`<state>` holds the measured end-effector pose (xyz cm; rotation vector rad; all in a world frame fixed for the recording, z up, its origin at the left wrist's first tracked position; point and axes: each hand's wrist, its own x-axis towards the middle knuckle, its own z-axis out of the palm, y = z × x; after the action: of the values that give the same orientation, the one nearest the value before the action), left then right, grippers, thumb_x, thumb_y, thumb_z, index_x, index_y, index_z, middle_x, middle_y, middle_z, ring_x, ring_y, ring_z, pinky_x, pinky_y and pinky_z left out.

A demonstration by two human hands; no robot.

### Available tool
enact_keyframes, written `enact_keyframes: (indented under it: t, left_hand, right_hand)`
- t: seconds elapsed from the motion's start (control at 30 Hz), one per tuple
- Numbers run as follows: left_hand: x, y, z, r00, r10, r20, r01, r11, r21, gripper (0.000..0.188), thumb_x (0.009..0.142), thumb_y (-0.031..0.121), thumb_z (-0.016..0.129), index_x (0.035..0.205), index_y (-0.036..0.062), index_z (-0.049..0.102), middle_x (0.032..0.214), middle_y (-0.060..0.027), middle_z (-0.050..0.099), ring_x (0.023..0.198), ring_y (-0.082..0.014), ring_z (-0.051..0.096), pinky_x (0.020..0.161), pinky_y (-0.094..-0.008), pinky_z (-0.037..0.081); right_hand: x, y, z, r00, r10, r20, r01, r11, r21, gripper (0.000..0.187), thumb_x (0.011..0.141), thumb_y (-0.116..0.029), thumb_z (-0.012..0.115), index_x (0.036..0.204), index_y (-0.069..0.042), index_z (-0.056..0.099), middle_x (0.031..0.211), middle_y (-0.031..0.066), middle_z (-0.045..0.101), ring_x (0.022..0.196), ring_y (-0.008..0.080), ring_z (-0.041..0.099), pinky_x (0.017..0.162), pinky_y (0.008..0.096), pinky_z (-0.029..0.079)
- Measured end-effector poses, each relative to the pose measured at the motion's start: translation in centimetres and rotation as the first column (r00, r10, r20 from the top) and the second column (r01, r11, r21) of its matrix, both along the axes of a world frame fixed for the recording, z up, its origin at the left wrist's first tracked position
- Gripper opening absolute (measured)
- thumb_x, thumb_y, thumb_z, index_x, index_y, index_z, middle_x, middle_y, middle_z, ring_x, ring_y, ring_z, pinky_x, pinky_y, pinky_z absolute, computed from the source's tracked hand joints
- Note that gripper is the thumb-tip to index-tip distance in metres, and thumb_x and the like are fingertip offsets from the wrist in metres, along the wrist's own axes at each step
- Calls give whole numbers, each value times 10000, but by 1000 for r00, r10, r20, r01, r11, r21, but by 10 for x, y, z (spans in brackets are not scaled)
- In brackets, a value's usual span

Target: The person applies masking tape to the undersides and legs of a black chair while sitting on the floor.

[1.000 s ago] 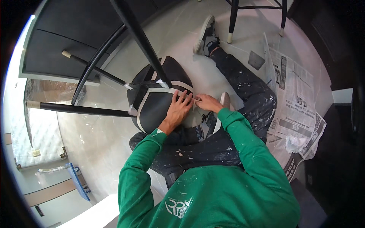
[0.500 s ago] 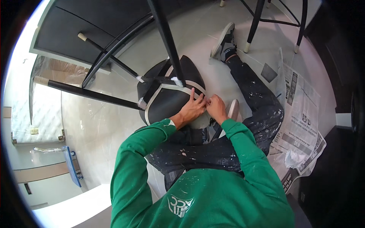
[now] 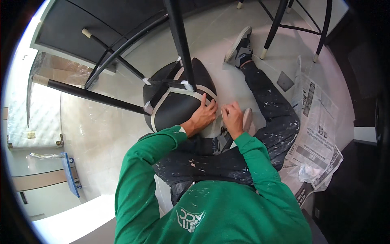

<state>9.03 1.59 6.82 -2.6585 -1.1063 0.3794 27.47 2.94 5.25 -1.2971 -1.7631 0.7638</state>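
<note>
An upturned black stool [image 3: 174,106] stands on its seat in front of me, its legs pointing up and outward. Pale tape strips [image 3: 160,101] cross the underside of the seat, and white wrapping [image 3: 187,85] sits where the legs meet it. My left hand [image 3: 202,116] lies on the right side of the seat with its fingers spread against the tape. A little to the right, apart from the stool, my right hand [image 3: 232,118] is closed in a pinch. Whatever it may hold is too small or hidden to make out.
Newspaper sheets [image 3: 315,126] with a crumpled white wad [image 3: 308,173] cover the floor at right. A dark square piece [image 3: 285,81] lies beside my outstretched leg [image 3: 272,97]. Another stool's legs [image 3: 276,28] stand at far right. A black panel [image 3: 101,24], plastic-wrapped goods and a blue trolley [image 3: 70,175] are left.
My right hand has drawn away from the seat edge and left fingers, leaving a gap between the hands. My left hand stays on the seat. The whole view has shifted slightly.
</note>
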Motion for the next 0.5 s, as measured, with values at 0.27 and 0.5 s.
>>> enact_keyframes:
  t: [0.27,0.5]
  left_hand:
    - [1,-22,17,926,234,297,-267,961,76,622,901,180,585,1502,92,450,1485,-136,501,1420,-310,429,1211,-665,173]
    - [0,-43,13,792,460,402,-475,877,-69,971,757,225,802,1585,89,313,1585,-150,363,1495,-332,305,1235,-628,134]
  right_hand:
    - [4,52,-29,961,74,266,-90,995,48,162,876,15,631,1017,-7,709,1044,177,584,967,370,632,796,453,522]
    - [-8,30,-34,999,-30,30,39,938,-343,217,934,-148,673,1106,-15,677,953,115,658,906,308,660,733,391,526]
